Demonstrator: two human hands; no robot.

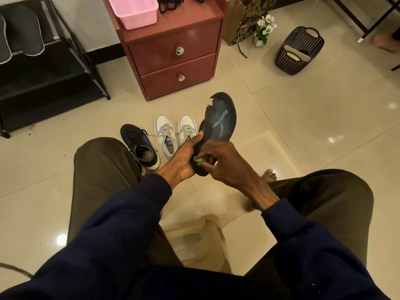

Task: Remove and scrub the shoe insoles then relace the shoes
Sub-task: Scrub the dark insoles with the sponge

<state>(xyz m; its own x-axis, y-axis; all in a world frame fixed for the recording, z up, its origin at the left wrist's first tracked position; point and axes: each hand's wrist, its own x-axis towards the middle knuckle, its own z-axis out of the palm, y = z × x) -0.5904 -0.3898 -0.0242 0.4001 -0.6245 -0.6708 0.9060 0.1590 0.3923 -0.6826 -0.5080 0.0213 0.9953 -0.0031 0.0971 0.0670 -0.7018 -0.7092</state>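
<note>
Insole [218,120], dark, toe end torn, held between your knees | your left hand [181,163] grips its heel end; your right hand [225,163] pinches a green scrubber [200,159] against it | long axis runs up and away from both hands | black sneaker [140,146], white sneakers [166,135] on floor beyond | black laces [171,3] on cabinet [173,50] | no writing legible

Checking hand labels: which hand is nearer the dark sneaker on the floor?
Left. The left hand, gripping the insole, is just right of the dark sneaker; the right hand, holding a green scrubber, is farther right.
</note>
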